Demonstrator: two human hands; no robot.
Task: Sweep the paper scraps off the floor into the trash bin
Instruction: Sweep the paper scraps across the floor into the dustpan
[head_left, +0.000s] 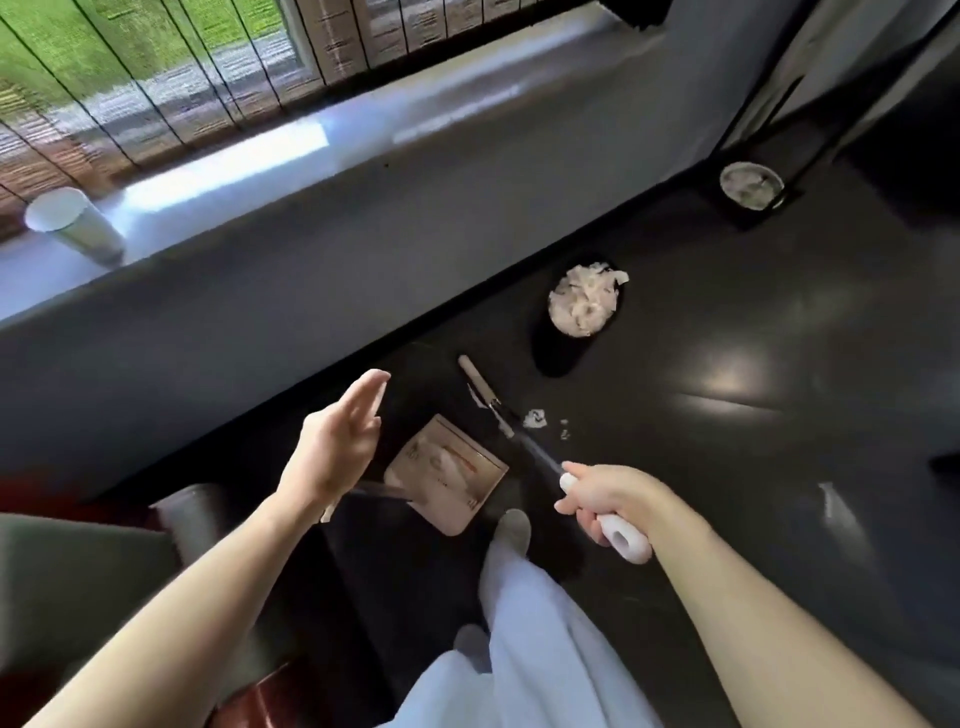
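Seen from above, looking down at a person's two bare hands. The right hand, lower right of centre, has its fingers curled round the white grip of a broom. The broom's dark pole runs up and left from the fist to a pale, narrow head resting on the floor. The left hand, left of centre, holds nothing; its fingers are straight and close together, palm turned inward, hovering above the floor.

Just below and right of the left hand lies a beige dustpan, flat on the floor, its dark handle passing under the left wrist. A few small white paper scraps lie just right of the broom head, near the middle of the frame. Above them, a black trash bin stands by the wall, heaped to the rim with white paper. A second bin sits in the upper right. One foot in a pale sock or slipper shows between the hands. A white cup stands on the window ledge at upper left.

The scraps look feather-light and likely to flutter or skid on the glossy floor, so short, gentle strokes toward the dustpan seem wise. The broom appears stiff and light, best held at its white grip; the dustpan is best taken by its dark handle
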